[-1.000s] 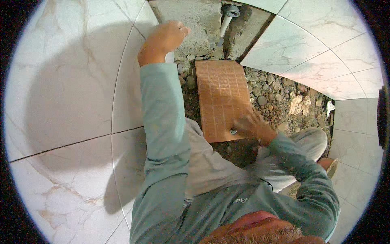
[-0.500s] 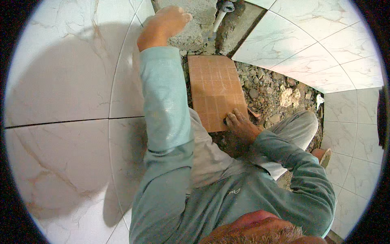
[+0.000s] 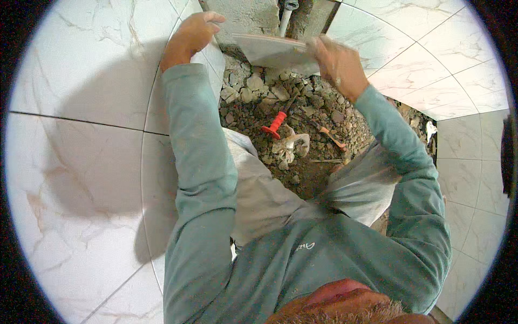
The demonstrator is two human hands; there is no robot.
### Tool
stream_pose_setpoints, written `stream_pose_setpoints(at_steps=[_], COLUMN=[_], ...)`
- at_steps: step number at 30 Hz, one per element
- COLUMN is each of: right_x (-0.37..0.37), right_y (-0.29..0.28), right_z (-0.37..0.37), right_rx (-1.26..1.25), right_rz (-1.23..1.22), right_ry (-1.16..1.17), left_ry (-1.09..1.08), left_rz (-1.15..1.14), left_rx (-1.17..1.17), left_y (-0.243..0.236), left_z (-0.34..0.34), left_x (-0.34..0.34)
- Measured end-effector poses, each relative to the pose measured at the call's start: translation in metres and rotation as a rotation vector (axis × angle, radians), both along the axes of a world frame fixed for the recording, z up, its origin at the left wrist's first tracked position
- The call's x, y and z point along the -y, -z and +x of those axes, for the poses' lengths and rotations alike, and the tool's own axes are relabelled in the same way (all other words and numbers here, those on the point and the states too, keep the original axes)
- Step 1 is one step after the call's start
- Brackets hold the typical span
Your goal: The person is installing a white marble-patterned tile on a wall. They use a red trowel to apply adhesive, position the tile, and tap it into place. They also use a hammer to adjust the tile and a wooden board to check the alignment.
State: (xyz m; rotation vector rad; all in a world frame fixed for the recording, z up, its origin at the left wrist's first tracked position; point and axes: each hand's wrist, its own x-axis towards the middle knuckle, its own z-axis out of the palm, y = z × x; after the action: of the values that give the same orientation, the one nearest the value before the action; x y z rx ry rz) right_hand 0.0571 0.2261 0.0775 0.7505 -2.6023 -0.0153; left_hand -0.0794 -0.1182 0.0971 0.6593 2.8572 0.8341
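Pale marble-patterned tiling (image 3: pixel 81 227) with tan veins and dark joints spread left of the hands (image 3: pixel 192 35), a broad soft shadow (image 3: pixel 97 162) darkening it. Beyond them stood rough bare concrete (image 3: pixel 248 20) with a grey pipe (image 3: pixel 285 20), and brightly lit right-hand tiles (image 3: pixel 415 59) bordered it. Nearer than the hands, the unfinished floor (image 3: pixel 253 102) was loose rubble and dirt.

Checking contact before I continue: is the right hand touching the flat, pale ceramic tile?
Touching. The head view shows the right hand, slightly blurred, its fingers over the right end of the flat, pale ceramic tile, with no gap visible.
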Motion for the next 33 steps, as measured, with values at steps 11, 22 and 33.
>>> stream_pose_setpoints(at_steps=[11,22,33], right_x=[-0.017,-0.007,0.015], right_y=[-0.011,-0.024,-0.053], right_z=[-0.097,-0.114,-0.102], right_rx=[-0.176,-0.161,-0.074], right_rz=[-0.168,-0.284,-0.357], right_ry=[0.083,0.027,0.027], left_ry=[-0.072,-0.917,-0.796], left_rz=[-0.463,1.384,1.474], left_rx=[-0.028,0.821,0.543], left_y=[0.117,0.297,0.356], left_z=[-0.020,0.042,0.015], left_x=[-0.065,-0.197,-0.205])
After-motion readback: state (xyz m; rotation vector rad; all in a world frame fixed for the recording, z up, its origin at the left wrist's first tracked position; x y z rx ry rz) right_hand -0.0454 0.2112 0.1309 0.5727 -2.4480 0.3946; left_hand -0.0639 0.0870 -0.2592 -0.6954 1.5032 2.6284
